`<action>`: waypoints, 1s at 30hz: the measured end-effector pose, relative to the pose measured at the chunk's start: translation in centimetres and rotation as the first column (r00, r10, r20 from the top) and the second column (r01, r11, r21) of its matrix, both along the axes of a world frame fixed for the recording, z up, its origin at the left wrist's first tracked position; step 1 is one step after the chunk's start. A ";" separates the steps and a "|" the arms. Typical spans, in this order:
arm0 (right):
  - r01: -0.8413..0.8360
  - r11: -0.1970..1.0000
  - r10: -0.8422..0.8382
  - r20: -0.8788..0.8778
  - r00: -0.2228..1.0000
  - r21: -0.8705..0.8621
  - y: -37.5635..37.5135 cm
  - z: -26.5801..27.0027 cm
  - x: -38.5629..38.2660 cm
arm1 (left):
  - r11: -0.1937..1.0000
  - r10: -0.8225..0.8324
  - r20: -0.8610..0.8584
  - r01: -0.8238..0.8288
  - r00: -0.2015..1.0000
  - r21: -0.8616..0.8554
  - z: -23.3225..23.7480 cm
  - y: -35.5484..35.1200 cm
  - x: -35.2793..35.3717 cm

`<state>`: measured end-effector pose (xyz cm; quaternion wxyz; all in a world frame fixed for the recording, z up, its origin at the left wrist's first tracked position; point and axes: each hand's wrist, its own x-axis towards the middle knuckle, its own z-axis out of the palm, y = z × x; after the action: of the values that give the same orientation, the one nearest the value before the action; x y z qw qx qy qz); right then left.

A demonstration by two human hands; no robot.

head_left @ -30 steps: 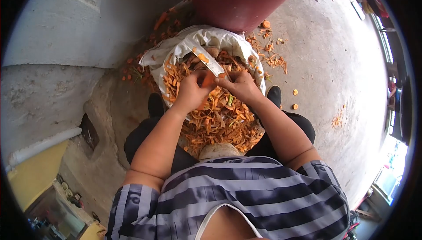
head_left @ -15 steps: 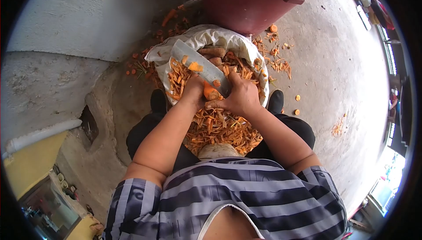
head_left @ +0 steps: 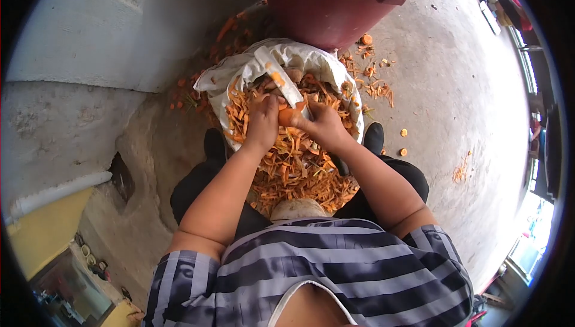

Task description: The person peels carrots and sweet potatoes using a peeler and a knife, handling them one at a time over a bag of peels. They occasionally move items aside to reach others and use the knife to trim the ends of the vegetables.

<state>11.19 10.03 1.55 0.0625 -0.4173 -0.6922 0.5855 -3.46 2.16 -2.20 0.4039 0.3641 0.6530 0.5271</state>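
Observation:
Over a white sack (head_left: 209,79) full of carrot peelings (head_left: 299,174), my left hand (head_left: 263,124) is closed around an orange carrot (head_left: 288,117). My right hand (head_left: 328,127) grips a broad-bladed knife (head_left: 280,81); its blade points up and left, turned nearly edge-on, with bits of orange carrot stuck to it. The blade's lower part meets the carrot between my hands. A dark end, apparently of the knife's handle, shows below my right wrist. My right thumb reaches toward the carrot. Fingers partly hide the carrot's ends.
A dark red tub (head_left: 335,9) with carrots inside stands just beyond the sack. Carrot scraps (head_left: 377,87) and round slices (head_left: 403,152) lie on the concrete floor. A grey wall (head_left: 72,39) rises at the left. My feet flank the sack.
The knife blade has turned from showing its flat face to nearly edge-on. Both hands have shifted slightly away from my body, and the carrot's angle has changed.

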 end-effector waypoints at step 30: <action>0.364 0.833 -0.315 0.182 0.931 -0.416 1.6 -1.8 3.4 | 0.923 -0.316 -0.158 0.264 0.935 -0.281 4.5 -0.2 1.2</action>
<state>14.62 11.58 -0.26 0.0319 -0.5672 -0.4578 0.6839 -2.30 2.00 2.32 0.4534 0.4535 0.6911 0.3334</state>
